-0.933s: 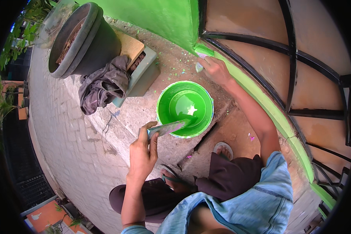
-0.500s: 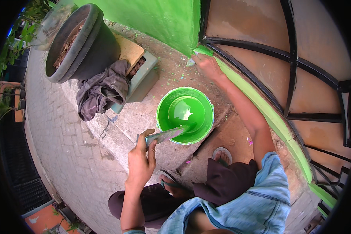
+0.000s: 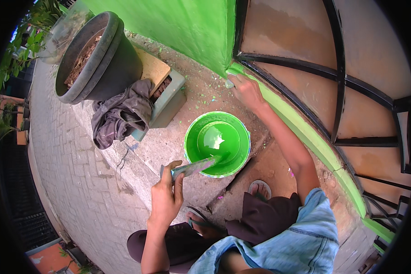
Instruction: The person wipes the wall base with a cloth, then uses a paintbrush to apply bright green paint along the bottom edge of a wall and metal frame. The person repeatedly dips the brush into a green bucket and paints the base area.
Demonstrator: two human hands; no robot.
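My left hand (image 3: 166,196) is closed, thumb and fingers pinching a flat paint-streaked tool (image 3: 195,167). The tool slants over the near rim of a green bucket (image 3: 245,157), and its far end, coated green, reaches the bright green paint inside; its exact kind is unclear. My right hand (image 3: 249,93) is at the foot of the green wall (image 3: 192,36), where it meets a low light-green ledge (image 3: 301,121). Its fingers grip a small pale piece (image 3: 230,81) smeared with green, mostly hidden by the hand.
To the left, a large dark plant pot (image 3: 116,64) leans beside a grey-green planter box (image 3: 171,107). A crumpled dark cloth (image 3: 121,114) hangs over that box. Black metal bars (image 3: 296,64) stand beyond the ledge. My sandalled feet (image 3: 260,188) are close to the bucket.
My right hand has shifted slightly down along the wall corner, and the pale piece shows less. The bucket and pot sit a little lower in view. My left hand keeps its grip.
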